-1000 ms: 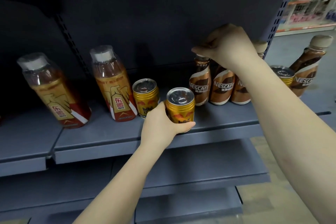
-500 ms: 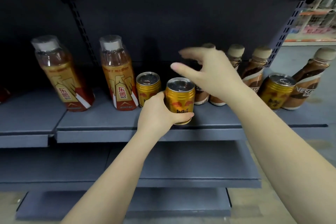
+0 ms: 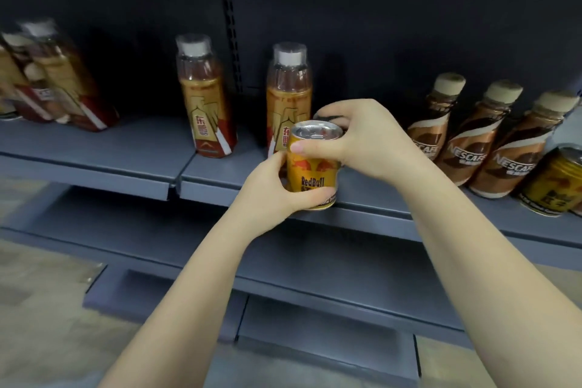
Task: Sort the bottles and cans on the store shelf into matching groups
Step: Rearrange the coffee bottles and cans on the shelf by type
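My left hand [image 3: 271, 189] grips a gold Red Bull can [image 3: 313, 176] upright at the front edge of the grey shelf [image 3: 94, 148]. My right hand [image 3: 368, 138] reaches over from the right. Its fingers curl over the top of a second can [image 3: 330, 118] just behind, which is mostly hidden, and its thumb touches the front can. Two orange-labelled bottles [image 3: 204, 98] [image 3: 288, 85] stand to the left. Three brown Nescafé bottles [image 3: 472, 142] stand in a row to the right, with another gold can [image 3: 554, 183] in front of them.
More orange-labelled bottles [image 3: 59, 79] lean together at the far left of the shelf. A dark back panel closes the shelf behind. Lower grey shelves [image 3: 315, 261] jut out beneath my arms, with pale floor at the bottom left.
My right hand left the Nescafé bottles and swung left to close over the can behind the one in my left hand. The view shifted left, showing more bottles.
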